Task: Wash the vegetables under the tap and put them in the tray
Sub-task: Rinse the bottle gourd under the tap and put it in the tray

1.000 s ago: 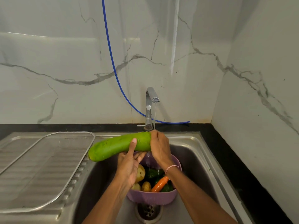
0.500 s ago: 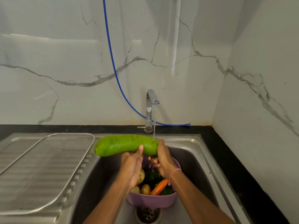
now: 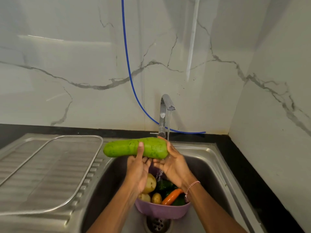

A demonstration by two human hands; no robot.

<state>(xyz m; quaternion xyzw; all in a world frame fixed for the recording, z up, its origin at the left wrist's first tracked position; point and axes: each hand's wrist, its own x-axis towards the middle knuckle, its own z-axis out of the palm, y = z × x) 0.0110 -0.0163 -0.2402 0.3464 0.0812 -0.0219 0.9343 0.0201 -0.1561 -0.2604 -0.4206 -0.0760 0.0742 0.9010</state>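
Note:
I hold a long light-green gourd [image 3: 124,147] level above the sink, its right end under the water running from the chrome tap [image 3: 165,105]. My left hand [image 3: 137,170] grips it from below at the middle, thumb up over its near side. My right hand [image 3: 171,163] cups its right end, wet from the stream. Below them a purple bowl [image 3: 161,211] in the basin holds potatoes [image 3: 150,182], a carrot [image 3: 171,196] and dark green vegetables. The wire-rimmed mesh tray [image 3: 99,145] lies on the drainboard at the left.
The steel sink basin [image 3: 207,169] has a drain [image 3: 157,225] just in front of the bowl. A blue hose [image 3: 127,64] hangs down the marble wall behind the tap. Black countertop [image 3: 249,165] borders the sink at the right, where a side wall stands close.
The gourd has levelled out and shifted a little right and up under the stream. My right hand slid from on top of its end to cupping it from the side.

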